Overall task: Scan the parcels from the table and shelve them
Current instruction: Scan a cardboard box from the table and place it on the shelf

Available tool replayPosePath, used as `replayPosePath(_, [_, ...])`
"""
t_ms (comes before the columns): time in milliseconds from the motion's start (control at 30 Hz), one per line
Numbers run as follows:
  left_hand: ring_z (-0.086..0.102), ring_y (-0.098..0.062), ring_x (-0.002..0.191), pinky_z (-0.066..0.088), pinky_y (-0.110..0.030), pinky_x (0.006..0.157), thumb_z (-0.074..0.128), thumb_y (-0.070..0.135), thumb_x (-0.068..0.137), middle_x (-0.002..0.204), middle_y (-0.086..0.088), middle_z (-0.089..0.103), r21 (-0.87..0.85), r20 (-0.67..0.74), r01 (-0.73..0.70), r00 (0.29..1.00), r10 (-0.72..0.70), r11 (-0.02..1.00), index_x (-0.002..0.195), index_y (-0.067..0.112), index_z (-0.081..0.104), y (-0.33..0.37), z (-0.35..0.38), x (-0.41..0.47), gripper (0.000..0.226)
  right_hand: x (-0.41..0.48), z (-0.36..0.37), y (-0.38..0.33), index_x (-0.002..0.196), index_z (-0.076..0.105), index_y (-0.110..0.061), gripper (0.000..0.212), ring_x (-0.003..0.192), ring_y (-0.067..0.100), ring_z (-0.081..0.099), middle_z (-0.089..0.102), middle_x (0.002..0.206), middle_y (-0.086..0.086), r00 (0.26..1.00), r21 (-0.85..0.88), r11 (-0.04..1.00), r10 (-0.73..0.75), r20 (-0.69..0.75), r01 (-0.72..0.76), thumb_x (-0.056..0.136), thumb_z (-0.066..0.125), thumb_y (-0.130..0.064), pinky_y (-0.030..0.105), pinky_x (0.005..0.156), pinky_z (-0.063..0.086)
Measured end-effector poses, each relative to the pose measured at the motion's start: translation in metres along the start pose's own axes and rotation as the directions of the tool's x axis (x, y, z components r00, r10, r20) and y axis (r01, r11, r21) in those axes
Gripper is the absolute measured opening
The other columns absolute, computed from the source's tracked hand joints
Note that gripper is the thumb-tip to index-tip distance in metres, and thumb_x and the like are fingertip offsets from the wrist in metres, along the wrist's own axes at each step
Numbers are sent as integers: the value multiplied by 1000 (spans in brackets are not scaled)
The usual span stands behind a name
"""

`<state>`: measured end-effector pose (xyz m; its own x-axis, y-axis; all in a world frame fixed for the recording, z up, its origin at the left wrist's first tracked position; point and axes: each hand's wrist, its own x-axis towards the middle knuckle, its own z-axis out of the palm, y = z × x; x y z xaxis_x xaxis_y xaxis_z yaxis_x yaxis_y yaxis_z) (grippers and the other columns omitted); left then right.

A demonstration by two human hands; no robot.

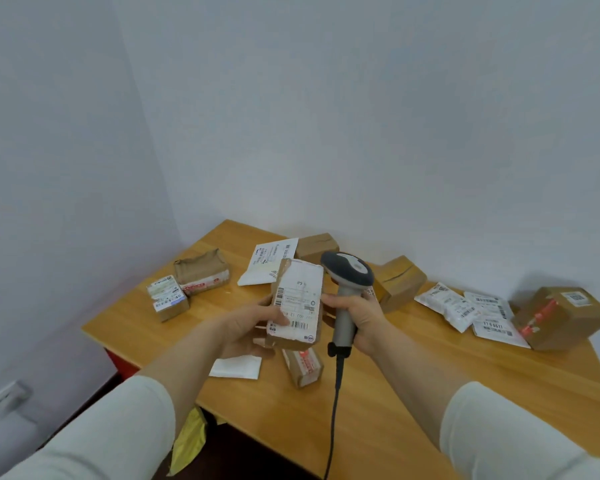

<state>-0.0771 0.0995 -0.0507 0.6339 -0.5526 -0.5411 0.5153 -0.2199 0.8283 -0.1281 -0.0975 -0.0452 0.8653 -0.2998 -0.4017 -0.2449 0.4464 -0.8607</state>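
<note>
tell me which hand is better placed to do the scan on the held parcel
Right. The right hand grips the scanner by its handle, its head beside the parcel; the left hand is busy holding that parcel.

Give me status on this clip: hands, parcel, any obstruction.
Left hand grips labelled cardboard parcel, lifted above the table. Right hand grips corded barcode scanner, head beside the parcel. Nothing between them; other parcels lie on the table.
</note>
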Motion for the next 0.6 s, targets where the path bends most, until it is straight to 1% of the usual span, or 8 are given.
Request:
replayPosePath(67, [64,-28,96,50,-45,92,69,17,61,110,-13,70,-4,9,3,1000,-3,1000,121,14,57,5,-3,-7,62,-1,-1,-3,107,59,-10,50,92,35,63,68,103,21,1000,59,998,9,24,-10,64,81,4,57,89,51])
replayPosePath(133, [63,-31,104,52,-45,90,73,19,50,118,-17,67,-26,-4,6,1000,-6,1000,122,7,57,8,-8,-11,74,-2,-1,-5,117,60,-10,65,93,36,62,67,113,22,998,82,996,29,53,-33,57,86,-5,56,85,52])
replayPosePath(200, [61,-31,109,53,-47,90,74,22,46,122,-18,64,-51,-16,-23,1000,23,998,122,6,57,10,-12,-13,79,-4,-1,-5,120,60,-12,72,96,37,64,68,115,21,995,104,993,55,77,-63,53,87,-11,54,81,54])
replayPosePath(267, [62,-28,106,54,-45,87,76,24,46,118,-16,66,-62,-43,-63,997,61,996,123,8,57,14,-11,-16,80,-5,1,-4,120,60,-10,71,98,37,66,69,113,20,993,135,987,74,95,-87,54,86,-11,53,78,56])
replayPosePath(333, [65,-22,98,56,-38,85,80,23,54,107,-10,70,-116,-108,-147,985,135,982,122,10,58,15,-9,-15,73,-6,4,-3,122,58,-9,73,102,35,67,69,112,19,995,203,975,71,73,-85,54,86,-10,53,78,57])
replayPosePath(433, [70,-16,86,57,-27,70,75,21,71,99,-6,73,-229,-156,-234,967,202,945,114,12,62,13,3,-15,46,-6,9,-4,127,55,-9,77,103,34,67,70,113,17,998,305,951,55,23,-59,57,86,-11,48,74,59])
replayPosePath(533, [63,-23,104,54,-40,83,78,26,66,109,-8,69,-229,-142,-177,979,147,957,116,15,62,8,13,-11,54,-5,12,-6,127,55,-9,71,102,32,67,70,112,16,999,331,943,40,16,-43,61,84,-10,43,68,60])
replayPosePath(600, [63,-26,107,52,-44,92,79,23,68,110,-9,70,-256,-169,-196,973,156,947,119,13,61,9,12,-7,55,-3,11,-7,124,56,-10,68,102,32,67,70,111,16,999,284,958,29,12,-32,63,84,-11,45,73,60])
